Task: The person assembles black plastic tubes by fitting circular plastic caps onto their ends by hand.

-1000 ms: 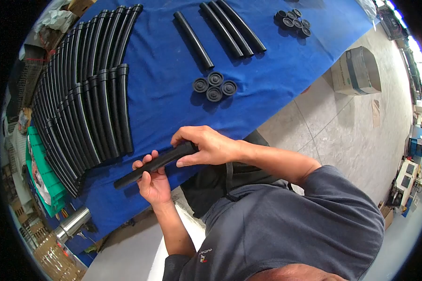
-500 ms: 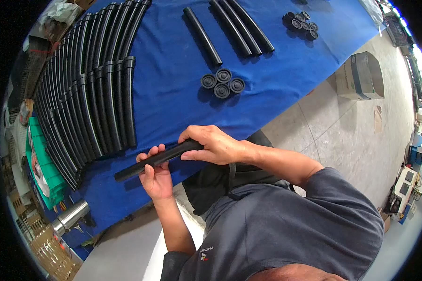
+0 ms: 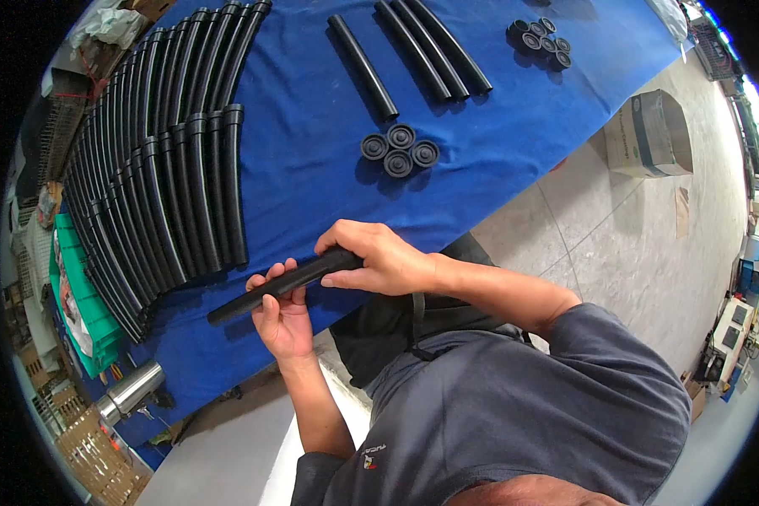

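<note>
Both hands hold one black tube over the front edge of the blue cloth. My left hand supports it from below, fingers and thumb wrapped round its middle. My right hand is closed round the right end, which is hidden in the palm. Beyond the hands, several round black caps sit in a cluster. A single black tube lies behind them, with three more tubes to its right. Several capped black tubes lie side by side in rows on the left.
More round caps lie on the blue cloth at the back right. A green bag and a metal cylinder are at the left edge. An open cardboard box stands on the floor to the right.
My right hand has shifted very slightly up and left on the tube. The left hand's hold looks the same, and the other things have not been moved.
</note>
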{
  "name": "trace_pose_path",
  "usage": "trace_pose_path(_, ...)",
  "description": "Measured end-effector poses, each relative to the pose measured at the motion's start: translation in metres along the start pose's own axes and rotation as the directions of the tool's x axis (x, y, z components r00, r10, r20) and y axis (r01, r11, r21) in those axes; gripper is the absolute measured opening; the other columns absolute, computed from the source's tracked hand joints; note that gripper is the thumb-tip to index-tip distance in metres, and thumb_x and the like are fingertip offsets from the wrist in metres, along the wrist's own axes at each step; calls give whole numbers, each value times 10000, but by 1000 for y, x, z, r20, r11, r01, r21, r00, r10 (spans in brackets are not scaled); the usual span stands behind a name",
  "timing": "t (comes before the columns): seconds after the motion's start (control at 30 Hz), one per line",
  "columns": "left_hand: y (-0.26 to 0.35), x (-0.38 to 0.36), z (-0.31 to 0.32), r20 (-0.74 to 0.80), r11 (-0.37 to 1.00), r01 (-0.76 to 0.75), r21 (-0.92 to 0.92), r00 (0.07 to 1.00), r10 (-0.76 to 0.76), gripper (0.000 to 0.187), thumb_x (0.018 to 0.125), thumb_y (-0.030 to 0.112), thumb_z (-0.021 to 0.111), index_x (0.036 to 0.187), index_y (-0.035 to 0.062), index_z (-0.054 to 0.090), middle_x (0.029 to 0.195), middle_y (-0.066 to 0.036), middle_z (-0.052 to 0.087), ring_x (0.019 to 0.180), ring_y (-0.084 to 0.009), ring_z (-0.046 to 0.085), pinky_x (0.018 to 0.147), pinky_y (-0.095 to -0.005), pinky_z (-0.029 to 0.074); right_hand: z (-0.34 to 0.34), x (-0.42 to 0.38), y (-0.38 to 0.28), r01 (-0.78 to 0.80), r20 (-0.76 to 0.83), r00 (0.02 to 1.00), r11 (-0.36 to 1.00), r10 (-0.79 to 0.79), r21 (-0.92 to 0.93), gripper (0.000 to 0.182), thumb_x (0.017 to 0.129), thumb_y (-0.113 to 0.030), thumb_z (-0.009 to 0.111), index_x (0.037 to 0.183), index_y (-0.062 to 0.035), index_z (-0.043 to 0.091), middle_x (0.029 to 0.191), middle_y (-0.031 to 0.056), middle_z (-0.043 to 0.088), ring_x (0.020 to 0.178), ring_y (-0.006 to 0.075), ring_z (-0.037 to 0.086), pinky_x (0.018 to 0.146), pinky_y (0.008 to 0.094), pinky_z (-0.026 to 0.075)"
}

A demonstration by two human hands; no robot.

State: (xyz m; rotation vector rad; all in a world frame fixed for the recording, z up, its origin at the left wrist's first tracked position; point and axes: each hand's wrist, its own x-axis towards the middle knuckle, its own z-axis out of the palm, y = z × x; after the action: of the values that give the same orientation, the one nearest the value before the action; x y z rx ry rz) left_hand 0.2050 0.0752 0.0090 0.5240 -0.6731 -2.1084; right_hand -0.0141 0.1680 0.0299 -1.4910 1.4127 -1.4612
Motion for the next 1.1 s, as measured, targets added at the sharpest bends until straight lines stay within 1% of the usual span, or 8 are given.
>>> trace_pose_path(0.13, -1, 1, 0, 4, 1000, 3, 1, 1000, -3, 330, 959, 78, 724, 1254, 79, 577, 1314, -228, 665, 1299, -385, 614, 1074, -516, 565, -3, -2, 0, -105, 68, 993, 993, 102, 51, 350, 890, -181, 796, 1144, 2, 638, 944, 141, 656, 855, 313, 659, 716, 395, 513)
trace_pose_path(0.43, 0, 0, 0, 0, 1000, -2, 24, 1000, 2, 323, 964, 64, 714, 1254, 76, 572, 1313, -228, 664, 1297, -386, 615, 1062, -515, 575, 1, -4, -1, -65, 18, 998, 998, 65, -9, 360, 900, -203, 787, 1148, 6, 630, 939, 160, 647, 853, 326, 656, 733, 413, 504)
trace_pose_path(0.53, -1, 1, -1, 19, 1000, -10, 15, 1000, 10, 333, 961, 67, 718, 1258, 71, 567, 1315, -227, 662, 1297, -386, 615, 1057, -514, 578, 2, -4, -1, -52, -6, 999, 998, 52, 32, 355, 890, -198, 778, 1123, 13, 614, 925, 187, 634, 866, 380, 653, 746, 444, 507)
trace_pose_path(0.6, -1, 1, -3, 24, 1000, -5, 21, 1000, 5, 341, 959, 72, 723, 1261, 66, 564, 1320, -228, 658, 1298, -385, 614, 1055, -514, 580, 1, -3, -3, -66, 10, 998, 998, 66, 5, 361, 896, -182, 793, 1156, 1, 623, 944, 171, 649, 866, 343, 662, 740, 418, 506)
trace_pose_path(0.77, -2, 3, -4, 73, 999, 15, -43, 997, -12, 343, 982, 59, 682, 1304, 37, 565, 1371, -252, 620, 1341, -401, 573, 1087, -529, 550, 10, -6, 5, 74, -52, 996, 994, -78, -80, 371, 891, -185, 803, 1159, 1, 624, 937, 147, 658, 860, 329, 665, 751, 398, 519)
trace_pose_path(0.87, -1, 0, -8, 55, 1000, -7, -12, 998, 7, 397, 942, 62, 737, 1290, 53, 547, 1324, -250, 648, 1306, -408, 601, 1059, -515, 577, 3, -5, -7, 5, 27, 1000, 1000, -4, -22, 396, 877, -180, 816, 1173, -1, 624, 972, 145, 662, 893, 322, 667, 761, 395, 528)
trace_pose_path(0.9, -2, 0, -7, 52, 1000, -5, -21, 999, 6, 392, 943, 55, 733, 1289, 52, 547, 1322, -253, 648, 1305, -411, 602, 1061, -515, 575, -2, -3, -14, -166, 108, 981, 985, 161, 37, 423, 861, -170, 830, 1190, -4, 622, 1020, 152, 658, 904, 318, 671, 766, 402, 530)
trace_pose_path(1.1, 1, 1, 0, -3, 997, 56, -49, 998, -56, 367, 946, 25, 713, 1274, 49, 550, 1313, -254, 652, 1301, -414, 603, 1069, -517, 569, 5, -8, -7, 70, 50, 996, 997, -68, -43, 372, 855, -115, 783, 1159, 2, 603, 976, 176, 624, 910, 394, 662, 775, 477, 535)
